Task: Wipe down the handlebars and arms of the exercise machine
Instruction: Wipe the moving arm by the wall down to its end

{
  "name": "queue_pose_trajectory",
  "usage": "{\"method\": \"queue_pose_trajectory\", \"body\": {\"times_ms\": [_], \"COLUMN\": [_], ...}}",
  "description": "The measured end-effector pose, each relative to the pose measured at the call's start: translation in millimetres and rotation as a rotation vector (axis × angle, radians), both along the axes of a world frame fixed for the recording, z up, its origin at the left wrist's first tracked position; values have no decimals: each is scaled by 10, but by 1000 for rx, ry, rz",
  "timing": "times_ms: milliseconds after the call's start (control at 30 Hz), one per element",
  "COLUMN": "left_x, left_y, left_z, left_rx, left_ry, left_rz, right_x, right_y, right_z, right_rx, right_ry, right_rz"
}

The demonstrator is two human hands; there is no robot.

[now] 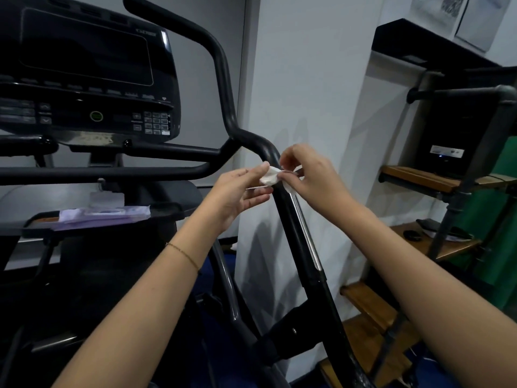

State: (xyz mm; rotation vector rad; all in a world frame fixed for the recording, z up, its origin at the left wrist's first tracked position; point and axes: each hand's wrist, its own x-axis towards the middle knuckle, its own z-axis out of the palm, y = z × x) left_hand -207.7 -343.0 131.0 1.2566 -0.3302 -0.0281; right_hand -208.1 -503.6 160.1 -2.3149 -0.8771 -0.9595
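1. Across the left and middle of the view stood the exercise machine (106, 275), black and dimly lit, with its console (84, 68) at the upper left, the screen dark and one small green-ringed button showing below it.
2. Behind the machine rose a white wall (307, 79), and to the right of that a pipe-framed shelf (414, 177) with wooden boards. A black box (453, 130) sat on the upper board.
3. A curved handlebar (223, 79) swept down from the top of the view, bent near the middle, and met the arm (293, 228). The arm ran down and to the right between the person's forearms, with a bright metal strip (307, 233) along its right side.
4. A flat purple pack (103, 215) lay on the machine's ledge (36, 222) below the console, well apart from both hands.
5. The left hand (237, 191) was raised to the arm's upper bend, pinching the wipe between thumb and forefinger while the other fingers lay loosely extended.
6. The right hand (310, 175) was just across from it, fingers curled, gripping the other side of the wipe at its fingertips.
7. The wipe (270, 176), white and crumpled, was held between the two hands right at the arm's upper bend; whether it pressed on the arm could not be told.
8. A thin chain bracelet (183, 253) circled the left wrist.
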Motion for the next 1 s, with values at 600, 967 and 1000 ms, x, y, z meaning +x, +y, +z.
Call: {"method": "queue_pose_trajectory", "body": {"times_ms": [600,967,1000], "left_x": [222,170,97], "left_y": [-580,-702,-729], "left_z": [-584,-651,-721], "left_rx": [-66,-234,-230], "left_ry": [-176,59,90], "left_rz": [495,422,405], "right_x": [354,356,364], "right_y": [-41,-74,-75], "right_z": [172,116,99], "right_rx": [-444,-389,-381], "right_ry": [220,244,247], "right_rz": [-362,-360,-356]}}
